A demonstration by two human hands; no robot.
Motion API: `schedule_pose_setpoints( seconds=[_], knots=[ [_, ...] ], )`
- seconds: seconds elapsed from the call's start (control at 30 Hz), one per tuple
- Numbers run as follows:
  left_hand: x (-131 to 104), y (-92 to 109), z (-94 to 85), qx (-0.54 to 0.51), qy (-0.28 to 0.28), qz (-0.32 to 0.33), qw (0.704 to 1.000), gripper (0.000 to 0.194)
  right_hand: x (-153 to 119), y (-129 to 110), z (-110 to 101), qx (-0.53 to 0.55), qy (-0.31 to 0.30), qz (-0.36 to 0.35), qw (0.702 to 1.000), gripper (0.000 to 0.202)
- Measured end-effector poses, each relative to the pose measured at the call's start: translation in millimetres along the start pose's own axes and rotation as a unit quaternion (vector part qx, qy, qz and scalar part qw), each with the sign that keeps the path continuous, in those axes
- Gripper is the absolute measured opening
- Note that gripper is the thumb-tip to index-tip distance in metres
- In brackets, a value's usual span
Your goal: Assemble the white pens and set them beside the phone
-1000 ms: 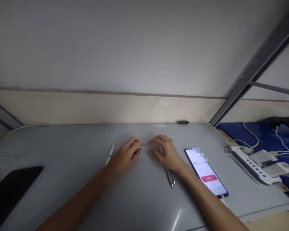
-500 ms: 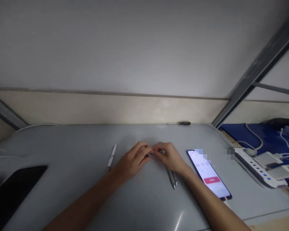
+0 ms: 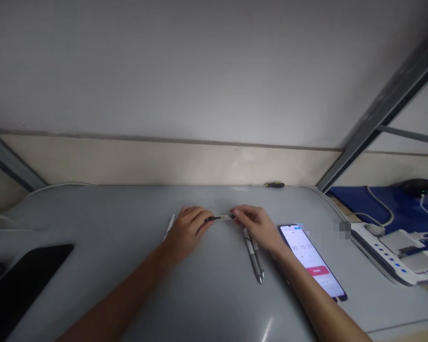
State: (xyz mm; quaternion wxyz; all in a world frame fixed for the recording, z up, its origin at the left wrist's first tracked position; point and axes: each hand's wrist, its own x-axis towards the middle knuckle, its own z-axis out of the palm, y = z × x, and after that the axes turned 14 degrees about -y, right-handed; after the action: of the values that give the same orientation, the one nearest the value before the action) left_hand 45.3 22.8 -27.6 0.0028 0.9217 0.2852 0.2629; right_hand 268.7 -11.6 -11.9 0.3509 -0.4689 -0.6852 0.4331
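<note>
A thin pen refill [image 3: 221, 217], partly clear with a dark section, spans the gap between my hands above the grey table. My left hand [image 3: 189, 230] is closed on its dark left end. At its right end, the fingertips of my right hand [image 3: 255, 225] pinch it. Two white and grey pens [image 3: 254, 259] lie side by side just below my right hand, their tips pointing toward the front. A white pen part [image 3: 170, 225] lies beside my left hand, which partly hides it.
A lit phone [image 3: 312, 259] lies right of my right forearm. A screwdriver [image 3: 274, 185] rests at the table's back edge. At far right is a white power strip [image 3: 385, 251] with plugs and cables. A black flat object [image 3: 28, 285] lies at left.
My hands have moved apart, the left one leftward, exposing the refill between them. More of the two pens now shows, and my left hand covers more of the white part.
</note>
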Motion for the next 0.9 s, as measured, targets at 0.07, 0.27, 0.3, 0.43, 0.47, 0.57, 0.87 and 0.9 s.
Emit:
schedule_pose_setpoints(
  seconds=[0.07, 0.27, 0.3, 0.43, 0.47, 0.57, 0.87, 0.9],
  knots=[
    [0.7, 1.1, -1.1, 0.008, 0.017, 0.009, 1.000, 0.007, -1.9, -4.3, 1.2, -0.011, -0.043, -0.005, 0.999, 0.036],
    [1.0, 0.0, -5.3, 0.029, 0.012, -0.003, 0.999, 0.011, -3.2, -8.0, -0.6, 0.030, -0.077, 0.023, 0.996, 0.041],
    [1.2, -0.2, -6.0, 0.035, 0.009, -0.003, 0.999, 0.013, -2.8, -7.3, -1.3, 0.043, -0.077, 0.025, 0.996, 0.041],
    [2.3, 1.0, -7.1, 0.072, -0.009, -0.006, 0.997, 0.015, -0.8, -2.5, -2.4, 0.093, -0.091, 0.040, 0.991, 0.044],
    [2.6, 1.7, -6.9, 0.084, -0.013, -0.009, 0.996, 0.016, -0.4, -1.4, -2.2, 0.108, -0.098, 0.048, 0.988, 0.045],
    [2.8, 4.3, -5.7, 0.123, -0.021, -0.020, 0.992, 0.018, 0.2, 0.1, -0.7, 0.142, -0.108, 0.066, 0.982, 0.047],
    [3.0, 8.7, -10.1, 0.131, -0.037, -0.047, 0.990, 0.027, -1.6, -0.3, 7.7, 0.054, -0.087, -0.001, 0.995, 0.046],
    [3.2, 8.5, -10.9, 0.124, -0.038, -0.048, 0.990, 0.026, -1.6, 0.4, 8.9, 0.036, -0.078, -0.012, 0.996, 0.046]
  ],
)
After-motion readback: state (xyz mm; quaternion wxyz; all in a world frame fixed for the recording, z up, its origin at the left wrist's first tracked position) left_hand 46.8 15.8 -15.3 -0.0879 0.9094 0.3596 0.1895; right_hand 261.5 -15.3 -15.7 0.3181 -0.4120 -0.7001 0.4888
